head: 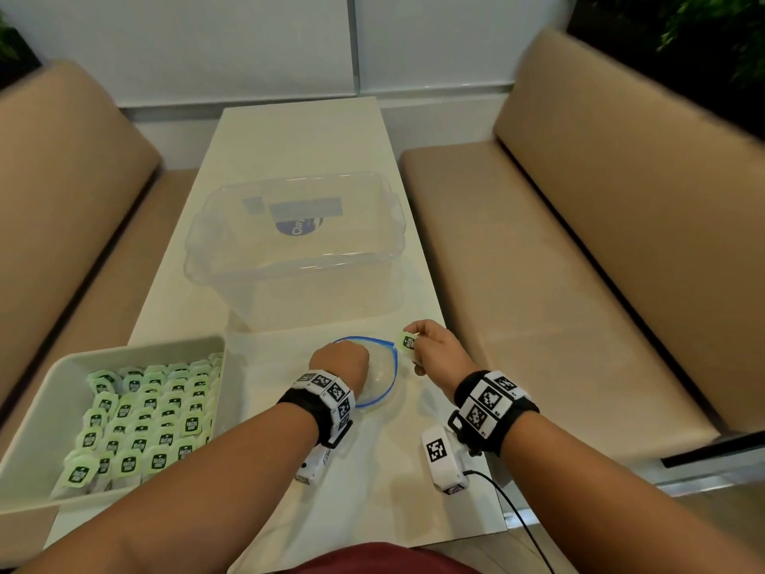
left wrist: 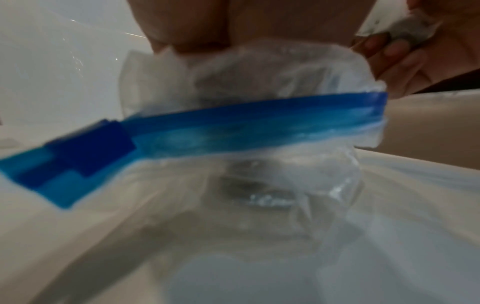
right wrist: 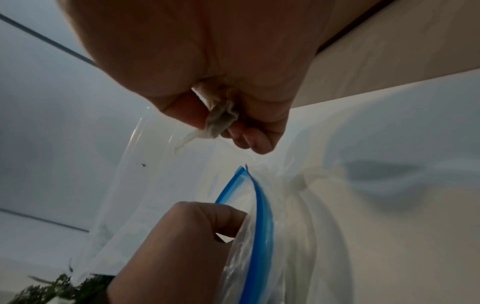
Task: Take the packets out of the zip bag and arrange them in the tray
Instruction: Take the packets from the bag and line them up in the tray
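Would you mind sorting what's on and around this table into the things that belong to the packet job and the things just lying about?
Part of the job:
- zip bag, gripped by the left hand
- packet, pinched by the right hand
- tray with rows of packets

Just lying about:
- clear plastic tub
- beige benches

One zip bag (head: 383,377) with a blue seal on the surface (head: 298,142); one clear lidless tub (head: 296,242); one white tray (head: 49,391). Packets in tray (head: 145,424): several dozen in overlapping rows, exact count not readable. One more packet (head: 407,341) outside it; two hands in view, two benches.
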The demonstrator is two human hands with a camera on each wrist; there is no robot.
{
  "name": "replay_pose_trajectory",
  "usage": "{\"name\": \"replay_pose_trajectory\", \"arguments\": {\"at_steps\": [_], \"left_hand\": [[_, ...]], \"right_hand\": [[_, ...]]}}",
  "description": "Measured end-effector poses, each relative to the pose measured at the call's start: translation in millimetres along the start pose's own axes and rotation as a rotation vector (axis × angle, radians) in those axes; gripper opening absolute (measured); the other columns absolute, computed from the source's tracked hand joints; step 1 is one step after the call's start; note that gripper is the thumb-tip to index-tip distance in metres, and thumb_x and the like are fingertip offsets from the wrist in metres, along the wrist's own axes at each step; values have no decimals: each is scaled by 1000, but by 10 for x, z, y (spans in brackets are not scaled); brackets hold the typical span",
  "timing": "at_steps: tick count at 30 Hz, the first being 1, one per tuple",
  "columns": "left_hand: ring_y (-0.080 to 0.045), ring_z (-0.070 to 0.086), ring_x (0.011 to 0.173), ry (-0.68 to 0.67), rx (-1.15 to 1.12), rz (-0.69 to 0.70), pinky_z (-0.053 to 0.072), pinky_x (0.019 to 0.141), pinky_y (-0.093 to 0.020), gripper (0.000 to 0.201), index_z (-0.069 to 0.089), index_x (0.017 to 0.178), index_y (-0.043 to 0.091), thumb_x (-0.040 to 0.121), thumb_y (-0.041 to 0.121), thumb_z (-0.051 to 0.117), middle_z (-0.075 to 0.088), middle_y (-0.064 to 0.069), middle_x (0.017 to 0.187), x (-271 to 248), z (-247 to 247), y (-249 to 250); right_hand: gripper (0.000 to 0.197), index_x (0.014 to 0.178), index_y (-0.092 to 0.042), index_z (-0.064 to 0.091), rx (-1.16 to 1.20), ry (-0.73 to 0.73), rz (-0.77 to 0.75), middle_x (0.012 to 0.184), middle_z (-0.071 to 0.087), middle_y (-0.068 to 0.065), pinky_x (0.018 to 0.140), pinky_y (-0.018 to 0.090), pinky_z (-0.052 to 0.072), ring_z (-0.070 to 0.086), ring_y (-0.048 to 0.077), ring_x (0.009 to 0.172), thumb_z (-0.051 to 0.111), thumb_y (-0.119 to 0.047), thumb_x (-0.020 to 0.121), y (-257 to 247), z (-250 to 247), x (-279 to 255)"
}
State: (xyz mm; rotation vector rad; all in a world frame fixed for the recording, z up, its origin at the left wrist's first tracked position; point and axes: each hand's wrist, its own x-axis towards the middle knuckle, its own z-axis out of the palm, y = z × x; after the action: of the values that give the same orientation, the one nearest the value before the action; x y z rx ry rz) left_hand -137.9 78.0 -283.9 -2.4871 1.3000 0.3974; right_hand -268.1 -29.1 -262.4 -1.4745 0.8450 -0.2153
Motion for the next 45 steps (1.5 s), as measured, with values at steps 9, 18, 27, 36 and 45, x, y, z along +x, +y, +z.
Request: {"name": "replay_pose_trajectory", "arguments": {"at_steps": [9, 18, 27, 36, 45], "left_hand": [[-16, 61, 74, 278, -787, 2, 44, 67, -25, 11, 67, 94, 28, 90, 27, 57, 68, 2, 82, -341, -502, -426], [-16, 64, 74, 304, -1622, 85, 54, 67, -27, 16, 60, 93, 16, 91, 1, 62, 69, -1, 80, -756, -619, -816], [-8, 66, 84, 484, -1483, 69, 51, 76, -21, 15, 66, 102, 15, 88, 20, 71, 74, 3, 92, -1142, -546, -1396], [-10, 58, 75, 712, -1208, 69, 50, 73, -31, 18, 70, 84, 36, 88, 19, 68, 67, 16, 81, -1500, -674, -1968], [-2, 62, 88, 647, -1010, 186, 50, 84, -23, 25, 68, 98, 30, 94, 8, 56, 69, 15, 93, -1748, -653, -2558]], "right_hand": [[13, 70, -10, 51, 2, 39, -43, 60, 55, 6, 64, 37, 46, 53, 24, 61, 45, -2, 79, -21, 59, 37], [24, 91, -12, 66, 135, -127, -204, 61, 51, -6, 55, 30, 38, 43, 15, 54, 72, -33, 80, -494, 556, -61], [14, 77, -25, 66, -170, -67, -531, 69, 60, -9, 58, 22, 40, 47, 2, 53, 77, -31, 82, -1004, 1203, -230], [13, 77, -24, 67, -243, -94, -605, 59, 55, -13, 52, 21, 37, 43, 5, 48, 75, -30, 85, -1178, 1844, -321], [10, 80, -22, 70, -84, -106, -562, 70, 66, -14, 68, 30, 50, 58, 5, 66, 71, -19, 89, -1265, 2299, -342]]}}
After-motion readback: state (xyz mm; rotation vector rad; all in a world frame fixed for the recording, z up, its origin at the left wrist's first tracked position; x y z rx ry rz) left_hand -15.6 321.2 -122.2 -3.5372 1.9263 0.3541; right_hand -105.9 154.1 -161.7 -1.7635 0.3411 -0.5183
